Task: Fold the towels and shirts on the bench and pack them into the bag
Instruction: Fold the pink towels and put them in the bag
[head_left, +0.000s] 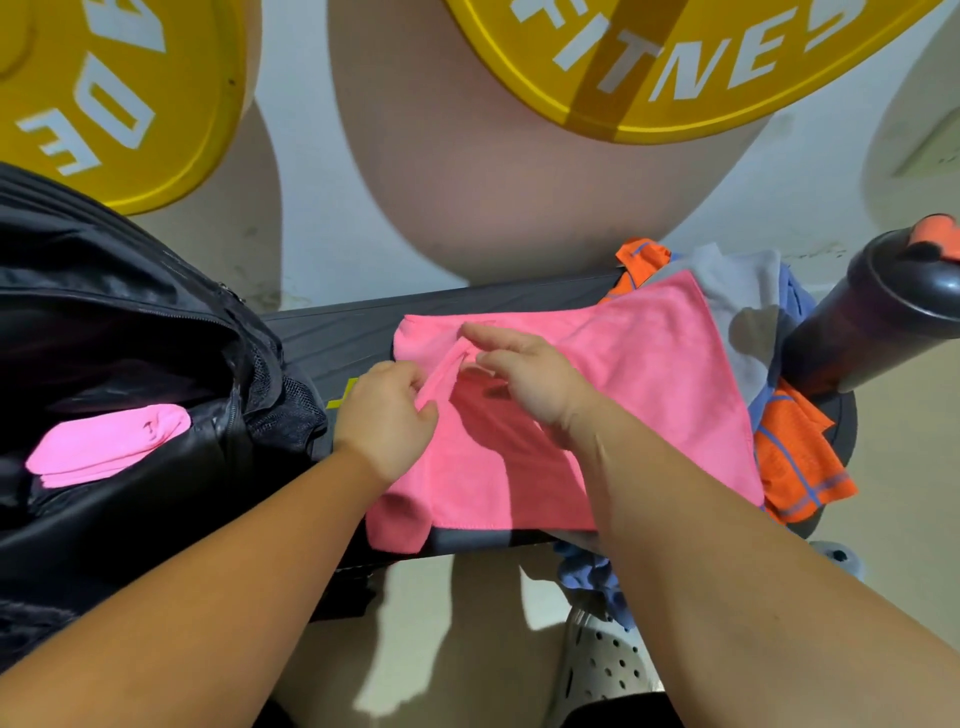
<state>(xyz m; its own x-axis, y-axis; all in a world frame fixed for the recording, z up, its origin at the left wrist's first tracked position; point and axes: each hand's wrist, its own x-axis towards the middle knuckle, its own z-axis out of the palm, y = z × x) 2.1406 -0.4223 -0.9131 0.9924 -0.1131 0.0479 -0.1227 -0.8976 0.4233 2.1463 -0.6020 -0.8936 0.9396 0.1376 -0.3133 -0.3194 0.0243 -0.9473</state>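
- Bag (130, 322): left of frame, on the bench (332, 338); folded towel (104, 447) inside.
- Spread towel (649, 374): centre, on the bench, right edge overlapping the shirt pile (795, 457).
- Left hand (384, 415) and right hand (524, 374): on the spread towel's left part, pinching one raised fold.
- Bottle (872, 332): right edge, behind the pile.
- Weight plates: upper left (104, 104) and upper right (675, 67), behind the bench.

Left forearm (208, 597), right forearm (727, 571) bare; pale perforated clog (602, 670) below.

White letters "FITNES" stand on the yellow weight plate (675, 67).
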